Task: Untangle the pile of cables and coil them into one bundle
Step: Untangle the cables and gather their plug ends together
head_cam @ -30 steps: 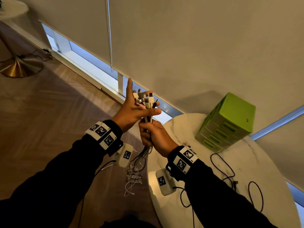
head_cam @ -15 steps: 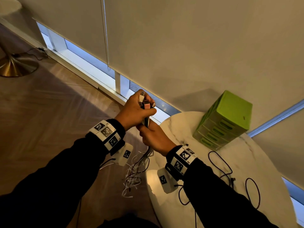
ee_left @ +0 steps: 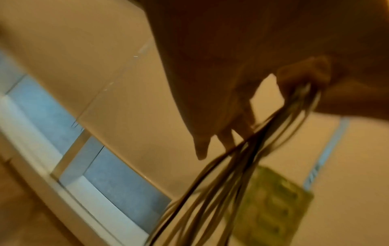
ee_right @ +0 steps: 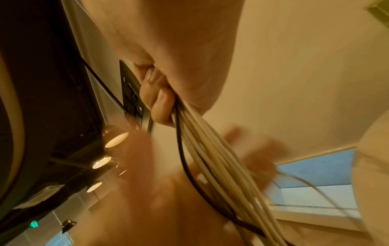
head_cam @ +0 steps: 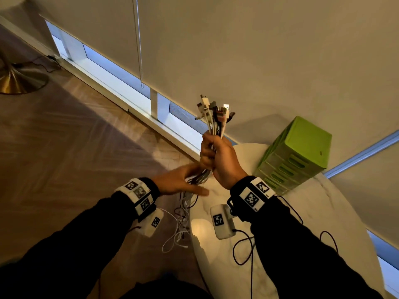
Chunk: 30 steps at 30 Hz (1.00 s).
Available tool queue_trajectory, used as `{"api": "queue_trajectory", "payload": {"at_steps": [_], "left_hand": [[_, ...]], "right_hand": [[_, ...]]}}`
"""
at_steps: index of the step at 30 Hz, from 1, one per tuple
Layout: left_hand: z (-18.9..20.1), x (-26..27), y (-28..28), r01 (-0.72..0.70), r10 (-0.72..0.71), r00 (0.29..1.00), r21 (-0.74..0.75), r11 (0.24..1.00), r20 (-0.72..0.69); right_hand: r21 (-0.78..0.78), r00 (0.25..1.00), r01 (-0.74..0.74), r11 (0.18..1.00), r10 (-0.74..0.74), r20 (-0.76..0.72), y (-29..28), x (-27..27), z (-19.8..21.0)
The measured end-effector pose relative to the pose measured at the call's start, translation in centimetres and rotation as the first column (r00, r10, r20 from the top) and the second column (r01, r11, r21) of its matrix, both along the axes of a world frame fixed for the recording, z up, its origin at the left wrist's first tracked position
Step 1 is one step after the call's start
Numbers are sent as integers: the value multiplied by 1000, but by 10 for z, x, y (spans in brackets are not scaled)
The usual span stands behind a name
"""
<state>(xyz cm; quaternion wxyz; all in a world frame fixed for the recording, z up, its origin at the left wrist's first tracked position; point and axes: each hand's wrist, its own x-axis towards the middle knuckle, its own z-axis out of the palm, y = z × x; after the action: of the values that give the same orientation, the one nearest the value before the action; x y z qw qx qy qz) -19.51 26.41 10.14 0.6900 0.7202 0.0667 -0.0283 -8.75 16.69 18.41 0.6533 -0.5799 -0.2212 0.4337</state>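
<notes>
— What are the two hands doing with the cables?

— The right hand (head_cam: 218, 158) is a tight fist round the bundle of white and black cables (head_cam: 216, 124), gripping it upright a little below the plugs. The connector ends fan out above the fist, in front of the pale roller blind (head_cam: 259, 50). The right wrist view shows the fingers (ee_right: 160, 104) curled hard over the strands where they leave the palm.

— And the left?

— The left hand (head_cam: 179, 182) sits lower, just below the fist, blurred, with its fingers stretched out flat and spread. It lies against the hanging strands, but it grips nothing. In the left wrist view the straight fingers (ee_left: 223, 133) point down beside the cables running past them.

— Where does the rest of the bundle go?

— Below both hands the cables drop past the edge of the round white marble tabletop (head_cam: 323, 212) and end in a loose white and dark tangle (head_cam: 179, 225) over the wooden floor (head_cam: 64, 147).

— Anything else nearby?

— A lime-green plastic drawer unit (head_cam: 295, 152) stands at the far side of the tabletop, and thin black wires (head_cam: 244, 249) lie looped on the marble near the right forearm. A brass-coloured flared stand base (head_cam: 17, 78) rests on the floor far to the left.
</notes>
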Motion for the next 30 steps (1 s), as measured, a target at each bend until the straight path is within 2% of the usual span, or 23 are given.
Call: {"api": "queue_trajectory", "payload": {"at_steps": [1,2,4,6,8,9,11,12,13,14,16,17,19,21,23,25,27,28,30], "left_hand": [[-7,2,0,99,-93,994,114,989,-57],[-10,5,5,105,-90,993,228,968,-74],[-10,16,26,-45,62,998,440,897,-25],[-6,24,53,-187,158,982,603,776,101],[-10,30,73,-322,220,947,652,687,235],[-11,28,73,-395,311,918,620,678,246],[-21,26,61,-454,430,886,501,737,171],[-27,25,50,-391,388,916,430,814,99],[-31,22,37,-256,273,962,365,895,5],[-34,19,24,-83,124,986,326,942,-108],[-45,7,10,200,-111,952,305,931,-286],[-53,1,8,257,-152,934,309,916,-324],[-70,-11,14,207,-104,948,336,919,-300],[-81,-17,31,-2,87,980,431,902,-178],[-86,-19,49,-174,241,968,507,844,-68],[-86,-18,58,-243,323,946,633,735,-11],[-89,-16,61,-196,326,945,776,599,-13],[-92,-15,62,-128,299,952,801,584,-66],[-98,-13,61,56,176,953,718,694,-244]], "right_hand": [[16,999,-15,1000,15,-35,0,0,2],[29,997,-28,999,30,-72,0,-2,6],[58,992,-32,998,38,-118,0,-5,13],[104,992,-49,993,61,-114,-1,-10,22],[145,994,-56,988,68,-80,-1,-14,30],[154,996,-46,987,58,-69,0,-15,32],[183,998,-9,983,22,-67,2,-12,35],[200,997,19,980,-5,-72,2,-7,36],[203,996,59,977,-45,-76,2,0,37],[190,993,105,976,-91,-79,0,8,40],[142,979,197,970,-189,-71,-6,28,47],[121,970,242,963,-237,-60,-10,38,49],[91,946,325,941,-323,-37,-18,55,51],[61,927,376,925,-376,-6,-24,64,48],[24,926,373,928,-373,49,-28,68,43],[-14,934,343,939,-339,117,-29,66,35],[-35,936,314,949,-303,179,-29,62,28],[-38,935,306,951,-293,200,-29,60,25],[-41,935,299,953,-284,213,-29,58,23]]}}
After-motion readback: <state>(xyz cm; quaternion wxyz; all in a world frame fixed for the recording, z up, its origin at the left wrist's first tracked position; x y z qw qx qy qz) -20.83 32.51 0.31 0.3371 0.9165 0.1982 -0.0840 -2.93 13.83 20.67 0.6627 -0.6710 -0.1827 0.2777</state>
